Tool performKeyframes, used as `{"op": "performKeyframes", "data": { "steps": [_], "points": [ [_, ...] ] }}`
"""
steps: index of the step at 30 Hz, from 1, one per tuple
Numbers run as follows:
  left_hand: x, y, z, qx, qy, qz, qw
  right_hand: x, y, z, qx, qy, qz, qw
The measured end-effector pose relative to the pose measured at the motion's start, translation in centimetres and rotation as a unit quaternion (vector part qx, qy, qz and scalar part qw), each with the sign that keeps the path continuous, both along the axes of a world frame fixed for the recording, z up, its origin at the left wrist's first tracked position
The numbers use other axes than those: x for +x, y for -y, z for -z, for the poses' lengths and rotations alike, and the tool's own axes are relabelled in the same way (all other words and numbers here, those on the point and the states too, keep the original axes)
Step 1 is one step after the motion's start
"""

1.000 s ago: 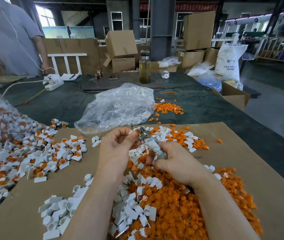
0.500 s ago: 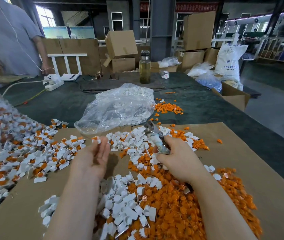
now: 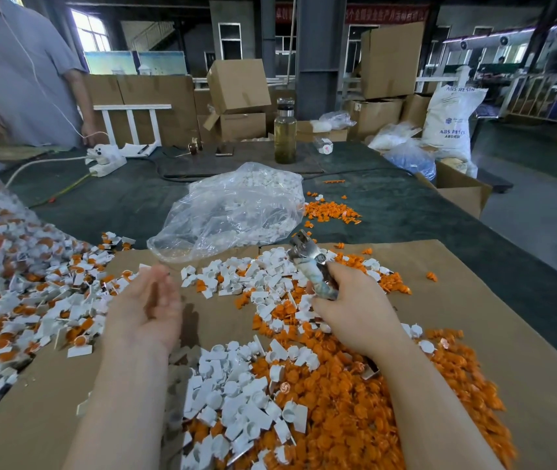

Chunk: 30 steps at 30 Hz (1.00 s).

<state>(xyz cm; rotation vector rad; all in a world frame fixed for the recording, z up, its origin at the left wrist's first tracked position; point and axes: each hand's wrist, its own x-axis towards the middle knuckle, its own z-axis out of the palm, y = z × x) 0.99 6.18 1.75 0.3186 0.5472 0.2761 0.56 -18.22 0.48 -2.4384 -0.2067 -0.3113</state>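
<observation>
The job looks perhaps half done. A big heap of joined white-and-orange pieces (image 3: 33,290) lies at the left of the surface, yet plenty of loose white parts (image 3: 236,395) and orange caps (image 3: 389,418) wait on the cardboard (image 3: 474,300). The right hand (image 3: 355,310) grips the metal tool (image 3: 311,266) just above them. The left hand (image 3: 150,307) hovers palm-up with loose fingers, seemingly empty, though its fingertips blur.

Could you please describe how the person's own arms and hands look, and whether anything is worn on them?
The left forearm and the right forearm are bare down to the picture's lower edge; no sleeve shows. The left hand and the right hand wear no gloves. No watch, bracelet or ring is visible, though the left fingertips are blurred.
</observation>
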Motion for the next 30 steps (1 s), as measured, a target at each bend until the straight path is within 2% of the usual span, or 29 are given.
{"op": "performKeyframes", "data": {
  "steps": [1, 3, 6, 8, 15, 18, 20, 22, 24, 27, 30],
  "points": [
    [-0.1, 0.7, -0.3, 0.105, -0.012, 0.074, 0.992, 0.0, 0.0, 0.0, 0.002, 0.004, -0.005, 1.000],
    [-0.3, 2.5, -0.8, 0.298, 0.008, 0.228, 0.927, -0.1, -0.1, -0.1, 0.012, 0.011, -0.020, 1.000],
    [-1.3, 5.6, -1.3, 0.420, 0.080, 0.393, 0.814, -0.3, -0.3, -0.2, 0.021, 0.024, -0.055, 0.998],
    [-1.8, 7.2, -1.2, 0.458, 0.106, 0.422, 0.775, -0.4, -0.6, -0.4, 0.014, 0.027, -0.077, 0.997],
    [-1.6, 7.9, -0.8, 0.442, 0.118, 0.355, 0.815, -0.4, -1.0, -0.7, 0.012, -0.003, -0.125, 0.992],
    [-1.5, 7.9, -1.0, 0.466, 0.117, 0.323, 0.815, -0.4, -0.7, -0.8, -0.012, -0.007, -0.141, 0.990],
    [-1.5, 7.9, -1.0, 0.482, 0.105, 0.304, 0.815, -0.4, -0.8, -0.6, 0.010, -0.018, -0.128, 0.992],
    [-1.4, 8.0, -0.9, 0.524, 0.096, 0.301, 0.791, -0.4, -1.1, -0.3, 0.023, -0.010, -0.090, 0.996],
    [-1.2, 8.0, -0.4, 0.598, 0.078, 0.298, 0.740, -0.1, -1.2, 0.0, 0.018, 0.013, -0.031, 0.999],
    [-0.7, 7.2, 0.6, 0.716, -0.011, 0.319, 0.621, 0.4, -0.3, 0.1, 0.006, -0.001, 0.107, 0.994],
    [-0.6, 6.7, 0.9, 0.769, -0.064, 0.360, 0.524, 0.5, 1.3, 0.1, -0.010, -0.048, 0.222, 0.974]
  ]
}}
